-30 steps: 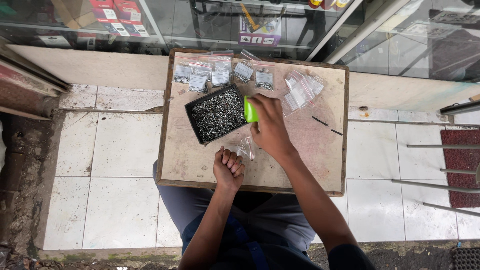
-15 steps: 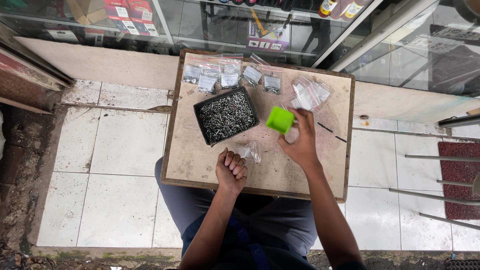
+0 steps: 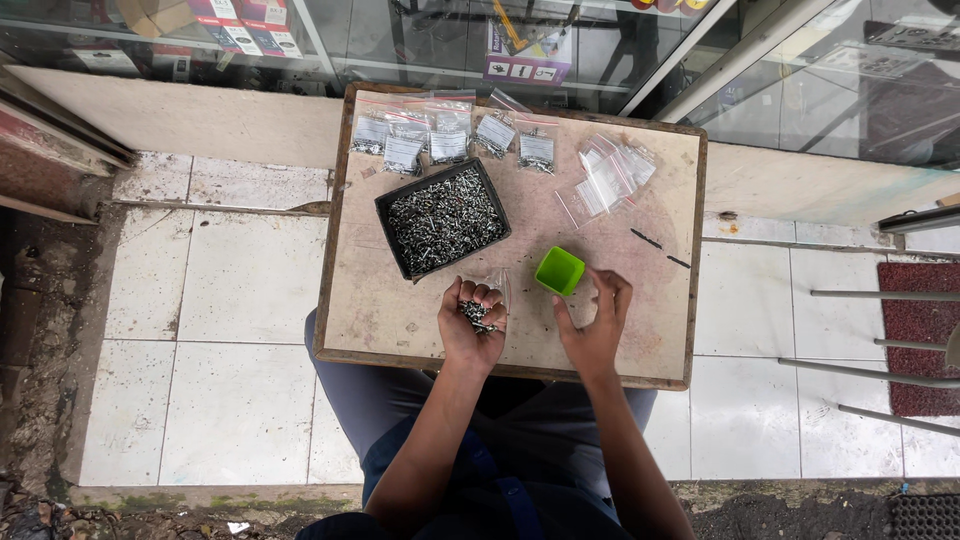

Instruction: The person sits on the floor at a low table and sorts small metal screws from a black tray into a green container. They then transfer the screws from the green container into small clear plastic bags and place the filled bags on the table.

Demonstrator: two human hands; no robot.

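Observation:
My left hand (image 3: 472, 322) is cupped palm-up near the board's front edge, holding a small heap of silver screws (image 3: 476, 314). A clear plastic bag (image 3: 499, 285) shows just beyond its fingers. My right hand (image 3: 594, 322) rests on the board with fingers spread, holding nothing, right beside a small green cup (image 3: 559, 270) that stands on the board. A black tray (image 3: 443, 218) full of silver screws lies at the board's middle left, just beyond my left hand.
The work surface is a square wooden board (image 3: 370, 300) on my lap. Several filled small bags (image 3: 447, 138) line its far edge; empty clear bags (image 3: 609, 175) lie at far right. Two dark screws (image 3: 658, 246) lie right. White floor tiles and glass display cases surround it.
My right hand carried the green cup from the tray toward me, set it on the board and let go. My left hand opened from a fist and now shows screws in its palm.

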